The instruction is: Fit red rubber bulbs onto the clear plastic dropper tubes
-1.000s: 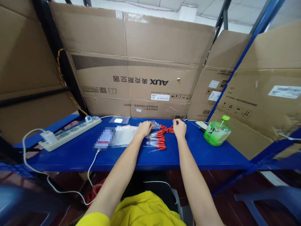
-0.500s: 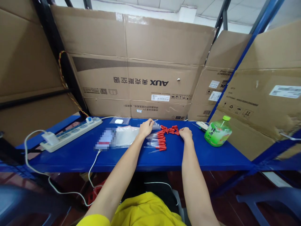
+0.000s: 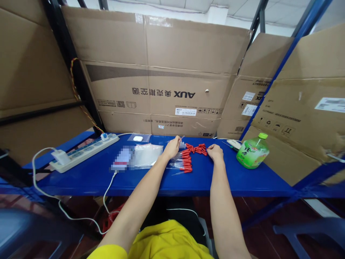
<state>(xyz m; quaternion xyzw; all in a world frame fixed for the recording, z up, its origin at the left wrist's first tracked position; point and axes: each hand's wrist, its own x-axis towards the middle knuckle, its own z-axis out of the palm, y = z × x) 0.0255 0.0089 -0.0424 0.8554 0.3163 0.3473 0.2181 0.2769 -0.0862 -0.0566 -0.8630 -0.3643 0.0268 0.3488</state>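
Observation:
My left hand is closed on a clear plastic tube that sticks up and to the right from its fingers, just above the blue bench. Below it lies a row of clear tubes with red caps. My right hand rests on the bench with its fingers pinched at the right end of a heap of loose red caps; what it pinches is too small to name.
Clear plastic bags and a blurred flat item lie left of the tubes. A white power strip with cables sits far left. A green bottle stands at the right, a small white case at the back. Cardboard boxes wall the bench.
My left hand has lifted a clear tube off the bench. My right hand drew back from the caps toward me and right, then returned to the heap's right end.

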